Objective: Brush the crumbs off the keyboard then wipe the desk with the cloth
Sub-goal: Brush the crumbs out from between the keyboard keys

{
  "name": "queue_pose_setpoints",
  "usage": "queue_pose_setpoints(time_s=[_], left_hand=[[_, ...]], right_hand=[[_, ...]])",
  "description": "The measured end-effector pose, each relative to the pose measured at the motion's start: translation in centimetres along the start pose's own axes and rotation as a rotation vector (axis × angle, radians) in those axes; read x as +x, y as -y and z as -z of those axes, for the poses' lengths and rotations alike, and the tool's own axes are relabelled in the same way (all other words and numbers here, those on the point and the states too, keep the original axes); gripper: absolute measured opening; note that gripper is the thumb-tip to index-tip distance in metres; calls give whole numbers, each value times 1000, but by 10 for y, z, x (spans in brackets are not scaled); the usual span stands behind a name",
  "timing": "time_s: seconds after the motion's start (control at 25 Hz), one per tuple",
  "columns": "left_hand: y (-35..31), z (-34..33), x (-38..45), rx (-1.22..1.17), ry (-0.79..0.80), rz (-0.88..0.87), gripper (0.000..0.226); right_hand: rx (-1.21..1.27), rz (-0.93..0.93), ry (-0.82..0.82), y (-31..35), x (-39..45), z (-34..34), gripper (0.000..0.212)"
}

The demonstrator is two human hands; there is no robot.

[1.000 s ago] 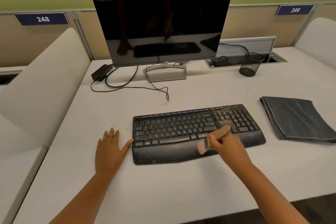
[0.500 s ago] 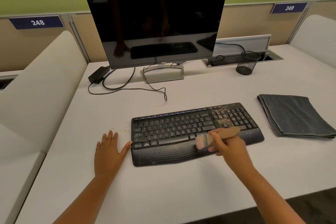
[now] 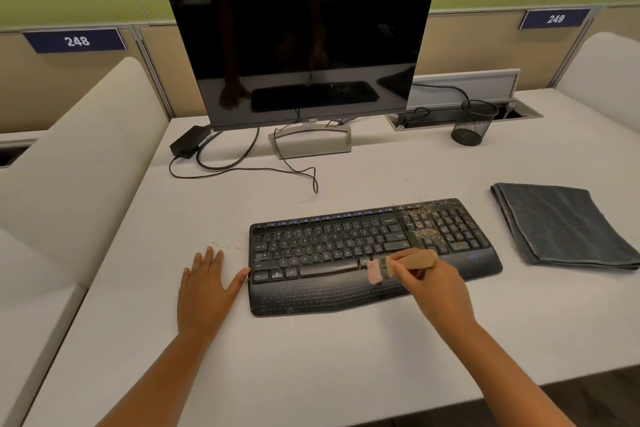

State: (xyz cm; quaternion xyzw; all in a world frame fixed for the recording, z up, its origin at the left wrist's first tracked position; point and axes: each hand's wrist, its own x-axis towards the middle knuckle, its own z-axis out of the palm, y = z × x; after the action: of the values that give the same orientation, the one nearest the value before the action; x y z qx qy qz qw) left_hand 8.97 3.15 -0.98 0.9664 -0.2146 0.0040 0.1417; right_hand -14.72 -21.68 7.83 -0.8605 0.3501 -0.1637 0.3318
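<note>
Plenty of crumbs sit thick on the number-pad end of the keyboard, at its right, while the letter keys to the left look largely clean. That black keyboard lies flat near the front middle of the tabletop, angled a little, wrist rest toward the person. Right over its lower row, the brush comes in: wooden handle pointing right, pale bristles down at the seam between the bottom keys and the wrist rest. The right hand is curled around that handle, fingers pinching it low, which looks like a grip chosen for short, controlled flicks. Whether the bristles actually touch the keys is blurred, hard to call.

Over on the other side, the left hand lies flat and spread on the tabletop, thumb tip against the keyboard's left edge, and I'd judge that's a brace so the board doesn't slide under the strokes. A few stray specks dot the surface just beyond those fingers.

Well apart to the right waits the cloth, dark grey, folded, untouched, parked clear of the mess for the wiping step to come. Behind it all stands the dark monitor, off, with a mesh cup back right.
</note>
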Motion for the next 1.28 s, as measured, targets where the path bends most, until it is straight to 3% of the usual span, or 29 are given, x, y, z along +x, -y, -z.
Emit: queue_pose_setpoints(time_s=[0.08, 0.2, 0.28, 0.4, 0.68, 0.8, 1.04, 1.28], left_hand=[[1, -1, 1, 5, -10, 3, 85], [2, -2, 1, 8, -11, 1, 84], [1, -2, 1, 8, -9, 6, 85], [0, -1, 0, 8, -5, 10, 85], [2, -3, 0, 9, -10, 14, 96], [3, -4, 2, 3, 2, 9, 103], [0, 0, 1, 0, 10, 17, 86], [3, -1, 1, -15, 1, -4, 87]], right_hand=[[6, 36, -8, 0, 5, 6, 11], [386, 54, 49, 20, 5, -4, 13], [452, 74, 136, 40, 1, -21, 26], [405, 153, 271, 66, -3, -49, 37], [332, 273, 411, 119, 3, -91, 32], [269, 283, 424, 127, 5, -100, 29], [41, 349, 398, 117, 10, -79, 37], [-98, 176, 353, 69, 21, -41, 27]])
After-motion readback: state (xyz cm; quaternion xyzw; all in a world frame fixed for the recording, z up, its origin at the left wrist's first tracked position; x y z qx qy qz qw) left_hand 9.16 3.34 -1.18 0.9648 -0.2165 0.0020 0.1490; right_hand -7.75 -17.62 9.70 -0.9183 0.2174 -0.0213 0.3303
